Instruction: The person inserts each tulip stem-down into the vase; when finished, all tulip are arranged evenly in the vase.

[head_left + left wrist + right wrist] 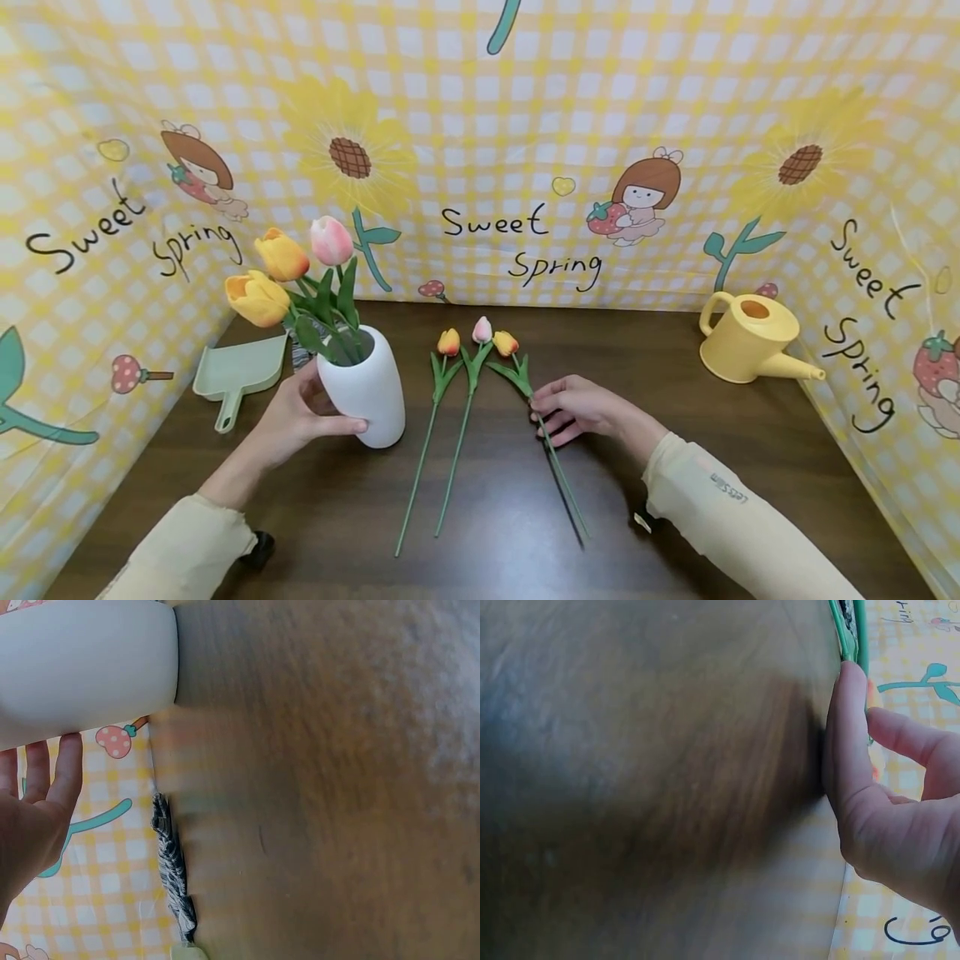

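nearest to the camera are two cream sleeves (180,554), which come from the lower edge over the dark brown table (487,567). the right hand (572,408) pinches with thumb and fingers the green stem of an orange tulip (506,342), just below its leaves; this flower is near the middle of the table, its head turned away from the person. left of it, apart from the hands, lie a pink tulip (482,330) and a second orange tulip (448,342), with their long stems side by side. the left hand (300,415) grips the white vase (367,396), the thumb on its front and the other fingers curved behind. from the vase stand two larger orange tulips (258,298) and one larger pink tulip (331,242). farther left is a pale green dustpan (243,367), and far right a yellow watering can (742,346). behind everything hangs a yellow checked cloth (480,125), printed with "sweet spring".
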### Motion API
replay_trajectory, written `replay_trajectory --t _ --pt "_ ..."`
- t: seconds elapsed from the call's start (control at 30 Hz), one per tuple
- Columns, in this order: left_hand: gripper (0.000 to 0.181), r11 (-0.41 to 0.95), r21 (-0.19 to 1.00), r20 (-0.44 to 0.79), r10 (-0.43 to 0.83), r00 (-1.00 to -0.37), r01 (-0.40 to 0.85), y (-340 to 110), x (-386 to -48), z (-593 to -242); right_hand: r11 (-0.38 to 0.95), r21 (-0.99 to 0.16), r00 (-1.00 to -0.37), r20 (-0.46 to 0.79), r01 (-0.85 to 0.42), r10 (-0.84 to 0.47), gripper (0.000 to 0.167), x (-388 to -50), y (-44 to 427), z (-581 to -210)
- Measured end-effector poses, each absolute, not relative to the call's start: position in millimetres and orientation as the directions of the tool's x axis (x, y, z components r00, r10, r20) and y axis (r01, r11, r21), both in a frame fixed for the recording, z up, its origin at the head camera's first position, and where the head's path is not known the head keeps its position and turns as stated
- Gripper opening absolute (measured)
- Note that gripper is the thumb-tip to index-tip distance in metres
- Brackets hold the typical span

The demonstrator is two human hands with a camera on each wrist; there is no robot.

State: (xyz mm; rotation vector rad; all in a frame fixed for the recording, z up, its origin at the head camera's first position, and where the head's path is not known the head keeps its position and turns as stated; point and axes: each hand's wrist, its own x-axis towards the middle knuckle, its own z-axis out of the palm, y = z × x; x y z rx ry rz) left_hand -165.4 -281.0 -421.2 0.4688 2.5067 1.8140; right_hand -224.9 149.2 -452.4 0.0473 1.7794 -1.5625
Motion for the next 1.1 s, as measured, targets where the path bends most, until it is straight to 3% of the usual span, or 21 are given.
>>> replay_trajectory --t 0.33,0.8,0.97,1.1 --pt "0.085 0.28 0.935 0.152 0.236 -0.96 0.218 -281.6 -164.0 -421.9 0.245 -0.841 -0.718 -0.54 0.482 -0.44 0.024 -224.7 148.2 -454.2" --pt "0.083 0.306 0.924 0.158 0.242 -0.957 0.23 -281.7 -165.5 -421.2 0.115 -0.873 -0.736 -0.464 0.474 -0.493 0.041 -219.2 151.8 -421.1" --pt "0.084 0.308 0.925 0.149 0.246 -0.958 0.223 -281.3 -166.7 -420.6 0.026 -0.891 -0.759 -0.401 0.453 -0.512 0.025 -216.9 150.7 -405.1" --pt "0.085 0.314 0.923 0.147 0.245 -0.958 0.222 -280.6 -167.8 -420.6 -0.135 -0.898 -0.804 -0.298 0.419 -0.515 0.013 -212.9 149.3 -392.1"
